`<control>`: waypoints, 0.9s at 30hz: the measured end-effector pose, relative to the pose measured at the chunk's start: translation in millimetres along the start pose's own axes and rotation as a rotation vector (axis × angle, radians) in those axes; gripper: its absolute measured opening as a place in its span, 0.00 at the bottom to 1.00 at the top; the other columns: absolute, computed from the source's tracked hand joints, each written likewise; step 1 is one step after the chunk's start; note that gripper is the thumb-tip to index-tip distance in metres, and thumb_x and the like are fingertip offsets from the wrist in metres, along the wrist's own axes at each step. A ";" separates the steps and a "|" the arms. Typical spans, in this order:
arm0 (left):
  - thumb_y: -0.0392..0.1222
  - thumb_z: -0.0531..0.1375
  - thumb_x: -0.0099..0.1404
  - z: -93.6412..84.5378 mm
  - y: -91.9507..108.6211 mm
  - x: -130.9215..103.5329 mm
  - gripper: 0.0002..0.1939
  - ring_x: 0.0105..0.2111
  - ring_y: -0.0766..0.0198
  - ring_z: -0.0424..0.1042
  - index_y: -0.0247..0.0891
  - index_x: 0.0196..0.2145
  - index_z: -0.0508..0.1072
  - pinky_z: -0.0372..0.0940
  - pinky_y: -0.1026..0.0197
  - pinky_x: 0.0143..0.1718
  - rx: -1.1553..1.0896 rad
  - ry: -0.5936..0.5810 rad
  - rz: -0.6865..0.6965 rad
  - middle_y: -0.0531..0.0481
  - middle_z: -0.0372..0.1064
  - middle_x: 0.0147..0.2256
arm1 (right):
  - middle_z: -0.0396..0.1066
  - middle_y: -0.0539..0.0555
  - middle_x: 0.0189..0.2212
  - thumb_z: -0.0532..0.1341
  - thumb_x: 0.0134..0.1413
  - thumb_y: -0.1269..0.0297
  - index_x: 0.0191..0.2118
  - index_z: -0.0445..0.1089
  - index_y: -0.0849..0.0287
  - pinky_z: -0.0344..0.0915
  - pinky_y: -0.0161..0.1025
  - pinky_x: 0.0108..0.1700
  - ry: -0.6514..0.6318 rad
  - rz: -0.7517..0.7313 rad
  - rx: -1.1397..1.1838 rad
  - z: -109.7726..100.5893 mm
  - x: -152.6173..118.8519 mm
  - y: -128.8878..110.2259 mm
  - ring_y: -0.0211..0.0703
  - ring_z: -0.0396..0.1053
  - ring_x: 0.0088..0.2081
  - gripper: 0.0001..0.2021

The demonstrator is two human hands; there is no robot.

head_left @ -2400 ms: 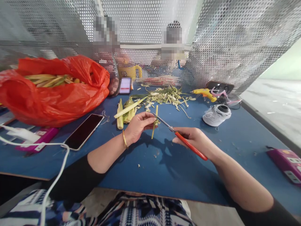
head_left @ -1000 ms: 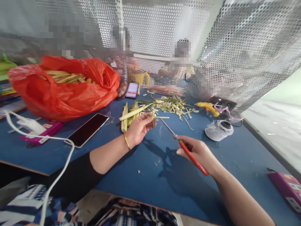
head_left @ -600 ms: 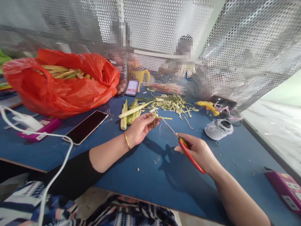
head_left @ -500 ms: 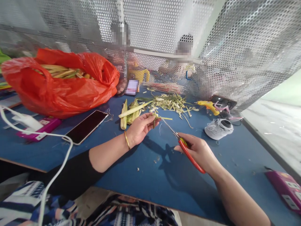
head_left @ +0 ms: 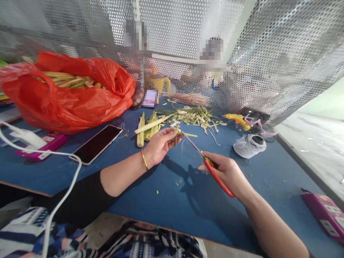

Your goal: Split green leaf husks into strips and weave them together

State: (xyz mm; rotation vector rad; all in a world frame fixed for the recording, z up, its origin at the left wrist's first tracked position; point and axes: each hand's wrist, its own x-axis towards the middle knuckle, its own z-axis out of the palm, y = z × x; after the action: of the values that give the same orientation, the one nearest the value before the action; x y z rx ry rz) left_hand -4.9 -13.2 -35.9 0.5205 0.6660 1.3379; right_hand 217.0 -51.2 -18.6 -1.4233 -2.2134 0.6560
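Note:
My left hand, with a gold bangle at the wrist, pinches a small piece of pale green plant husk between thumb and fingers. A thin strip of it sticks out to the right. In my right hand are red-handled scissors, their narrow metal blades pointing up-left with the tips at the husk piece. Whether the blades touch it, I cannot tell. Just beyond my left hand lie several larger folded husks. A loose heap of cut green scraps lies behind both hands.
A red plastic bag of husks stands at the left, near a phone and a purple power strip with a white cable. At the right are a white thread spool, a yellow glue gun and another purple power strip. A perforated metal screen closes the back.
The view has shifted very slightly. Both hands keep nearly the same place and hold on the husk piece and the scissors.

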 end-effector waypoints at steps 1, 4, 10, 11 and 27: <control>0.26 0.61 0.59 0.1 0.0 0.0 0.05 0.32 0.67 0.77 0.33 0.30 0.72 0.68 0.64 0.39 0.001 0.003 -0.002 0.51 0.75 0.28 | 0.66 0.50 0.24 0.58 0.54 0.44 0.36 0.76 0.57 0.60 0.35 0.29 0.005 -0.001 -0.003 0.0 -0.2 -1.1 0.38 0.60 0.26 0.21; 0.25 0.61 0.59 0.3 -0.2 0.2 0.06 0.32 0.67 0.77 0.33 0.30 0.72 0.68 0.63 0.39 0.002 0.008 -0.003 0.51 0.75 0.28 | 0.67 0.50 0.24 0.58 0.53 0.43 0.35 0.75 0.57 0.59 0.35 0.28 -0.001 0.002 -0.003 -0.3 -0.8 -4.2 0.38 0.60 0.25 0.21; 0.26 0.62 0.58 -0.9 -0.4 0.6 0.06 0.32 0.66 0.76 0.34 0.30 0.72 0.68 0.63 0.39 0.006 0.015 -0.009 0.51 0.74 0.28 | 0.67 0.49 0.24 0.57 0.55 0.44 0.34 0.74 0.57 0.58 0.34 0.28 -0.006 0.003 -0.037 -0.3 -1.9 -7.9 0.38 0.60 0.25 0.20; 0.26 0.63 0.58 -1.3 -0.3 0.5 0.05 0.32 0.66 0.76 0.34 0.30 0.72 0.68 0.63 0.39 0.012 0.020 -0.011 0.51 0.74 0.28 | 0.66 0.49 0.23 0.57 0.55 0.44 0.34 0.74 0.57 0.58 0.34 0.28 -0.006 0.004 -0.045 -0.1 -1.9 -8.4 0.37 0.59 0.25 0.20; 0.31 0.68 0.52 -3.7 0.4 1.7 0.08 0.23 0.73 0.69 0.35 0.30 0.73 0.66 0.67 0.30 0.051 0.052 -0.030 0.57 0.71 0.24 | 0.65 0.46 0.19 0.55 0.56 0.42 0.35 0.75 0.58 0.55 0.32 0.25 0.022 0.035 -0.099 2.2 1.2 -4.0 0.36 0.57 0.22 0.23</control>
State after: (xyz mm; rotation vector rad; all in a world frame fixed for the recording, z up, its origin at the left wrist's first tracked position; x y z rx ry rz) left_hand -7.7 -11.6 -38.5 0.5166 0.7494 1.3130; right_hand 212.4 -51.9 -17.8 -1.5131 -2.2368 0.5456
